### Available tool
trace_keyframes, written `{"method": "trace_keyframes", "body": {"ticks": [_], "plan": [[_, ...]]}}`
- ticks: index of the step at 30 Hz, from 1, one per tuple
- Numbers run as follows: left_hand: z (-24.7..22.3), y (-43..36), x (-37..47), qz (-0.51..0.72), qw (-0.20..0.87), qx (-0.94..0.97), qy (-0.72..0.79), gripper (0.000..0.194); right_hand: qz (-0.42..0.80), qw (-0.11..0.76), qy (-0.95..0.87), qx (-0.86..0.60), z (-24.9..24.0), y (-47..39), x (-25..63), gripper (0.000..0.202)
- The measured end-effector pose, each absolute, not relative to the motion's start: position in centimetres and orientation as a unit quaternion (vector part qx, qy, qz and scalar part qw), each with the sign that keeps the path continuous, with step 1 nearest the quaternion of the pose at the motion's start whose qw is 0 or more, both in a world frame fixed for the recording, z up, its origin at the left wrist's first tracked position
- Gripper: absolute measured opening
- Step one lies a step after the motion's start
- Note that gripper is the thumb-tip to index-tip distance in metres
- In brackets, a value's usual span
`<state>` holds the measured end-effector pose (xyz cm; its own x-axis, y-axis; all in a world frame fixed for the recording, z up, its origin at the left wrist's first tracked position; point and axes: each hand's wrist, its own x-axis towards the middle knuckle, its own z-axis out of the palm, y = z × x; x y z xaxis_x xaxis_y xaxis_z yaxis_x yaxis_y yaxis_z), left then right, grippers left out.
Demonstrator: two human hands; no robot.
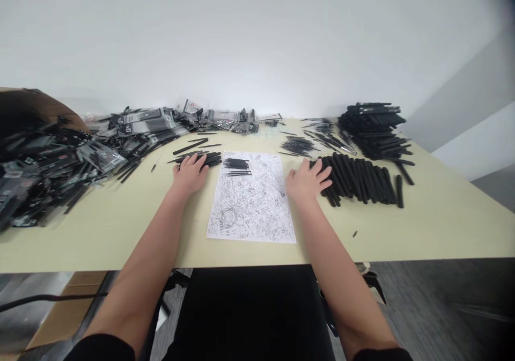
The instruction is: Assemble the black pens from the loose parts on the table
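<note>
My left hand lies with fingers spread over the near end of a small pile of black pens. A scribbled sheet of white paper is between my two hands. Several thin black refills rest on its upper left part, side by side. My right hand, fingers apart, is at the paper's right edge and reaches the left end of a row of thick black pen barrels. Neither hand is wrapped around anything.
A heap of packaged pens spreads along the left and back, beside a cardboard box. Loose refills lie past the paper. More black barrels are stacked at the back right. A small dark piece lies near the front edge.
</note>
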<state>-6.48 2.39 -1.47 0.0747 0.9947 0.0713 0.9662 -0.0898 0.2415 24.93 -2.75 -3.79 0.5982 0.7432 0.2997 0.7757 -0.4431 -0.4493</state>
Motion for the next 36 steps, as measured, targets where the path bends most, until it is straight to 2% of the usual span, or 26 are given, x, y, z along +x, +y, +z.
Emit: {"method": "trace_keyframes", "body": {"ticks": [5,9,13,23,29,36], "plan": [[-1.6,2.5,-6.6,0.118,0.070,0.727,0.673,0.053,-0.040,0.299,-0.447,-0.842,-5.4,-2.0,26.2,0.043],[-1.6,2.6,-6.6,0.109,0.073,0.727,0.674,0.051,-0.033,0.265,-0.453,-0.850,-5.2,-2.0,26.1,0.038],[-1.4,2.5,-6.5,0.106,0.074,0.725,0.676,0.053,-0.015,0.238,-0.459,-0.856,-4.2,-2.5,25.7,0.046],[-1.3,2.3,-6.2,0.163,0.061,0.724,0.667,0.052,-0.013,0.308,-0.465,-0.830,-4.7,-2.2,25.8,0.046],[-0.9,2.1,-5.9,0.179,0.065,0.723,0.664,0.051,0.028,0.251,-0.481,-0.840,-3.8,-2.5,25.8,0.055],[-0.7,2.0,-5.6,0.195,0.069,0.723,0.659,0.049,0.022,0.239,-0.539,-0.807,-3.2,-2.9,25.4,0.061]]}}
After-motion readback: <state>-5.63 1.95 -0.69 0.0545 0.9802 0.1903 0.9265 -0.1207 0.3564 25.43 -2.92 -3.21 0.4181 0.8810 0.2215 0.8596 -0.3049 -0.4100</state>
